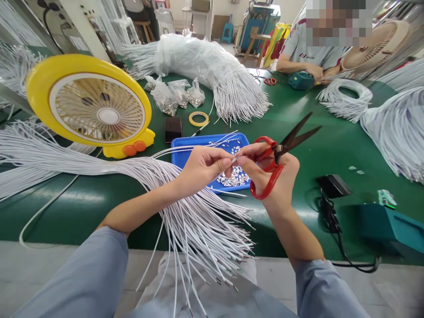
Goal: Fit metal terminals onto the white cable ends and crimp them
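My left hand (206,167) is closed in a pinch on a thin white cable (234,160), close to its end. My right hand (281,187) carries red-handled scissors (278,151), hooked over the fingers with the blades parted and pointing up and away. Its thumb and forefinger meet at the cable's tip; whether a small metal piece sits there is hidden. Below both hands lies a blue tray (177,142) with many small shiny metal pieces (237,177) inside. A large bundle of white cables (198,221) runs under my left forearm and fans out over the table's front edge.
A yellow fan (89,101) stands left on the green table (298,229). Behind the tray are a phone (173,129), yellow tape (198,118) and bagged metal parts (168,104). Right lie a black adapter (334,185) and a teal device (391,229). A co-worker (298,53) sits opposite.
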Demonstrator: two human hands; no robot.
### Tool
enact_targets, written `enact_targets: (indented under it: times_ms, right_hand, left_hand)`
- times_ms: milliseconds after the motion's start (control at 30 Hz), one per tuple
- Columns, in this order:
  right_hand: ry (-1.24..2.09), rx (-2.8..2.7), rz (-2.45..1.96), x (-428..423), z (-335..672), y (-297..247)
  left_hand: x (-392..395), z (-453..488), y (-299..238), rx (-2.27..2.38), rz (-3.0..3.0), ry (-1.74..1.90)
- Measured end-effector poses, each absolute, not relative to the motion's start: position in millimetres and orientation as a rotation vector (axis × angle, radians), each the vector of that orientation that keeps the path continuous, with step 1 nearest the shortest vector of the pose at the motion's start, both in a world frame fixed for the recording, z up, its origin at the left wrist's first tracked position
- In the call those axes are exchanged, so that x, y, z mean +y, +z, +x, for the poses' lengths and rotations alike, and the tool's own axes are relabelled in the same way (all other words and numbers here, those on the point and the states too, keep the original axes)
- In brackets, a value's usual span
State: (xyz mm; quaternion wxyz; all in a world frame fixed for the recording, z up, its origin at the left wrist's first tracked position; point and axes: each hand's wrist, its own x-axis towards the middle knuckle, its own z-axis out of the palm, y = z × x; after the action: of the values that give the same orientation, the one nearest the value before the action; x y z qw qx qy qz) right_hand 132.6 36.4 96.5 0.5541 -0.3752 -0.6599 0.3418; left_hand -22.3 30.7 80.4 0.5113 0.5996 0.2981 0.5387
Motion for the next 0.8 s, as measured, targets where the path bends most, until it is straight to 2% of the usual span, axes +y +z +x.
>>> enact_targets:
  times_ms: [300,633,800]
  right_hand:
    - [0.870,-1.448,-0.805,41.9,131.1,89.9]
    - [0.793,-1.542,-0.884,41.6,132.4,90.6]
    - [0.679,-1.646,-0.962,45.9,135.0,96.1]
  left_hand:
    - [32.1,-16.0,72.6,0.870,1.565,1.548]
    - [36.7,-24.1,82.2,0.723,1.445,1.262]
    - [37.7,-25.8,81.7,0.801,1.567,1.375]
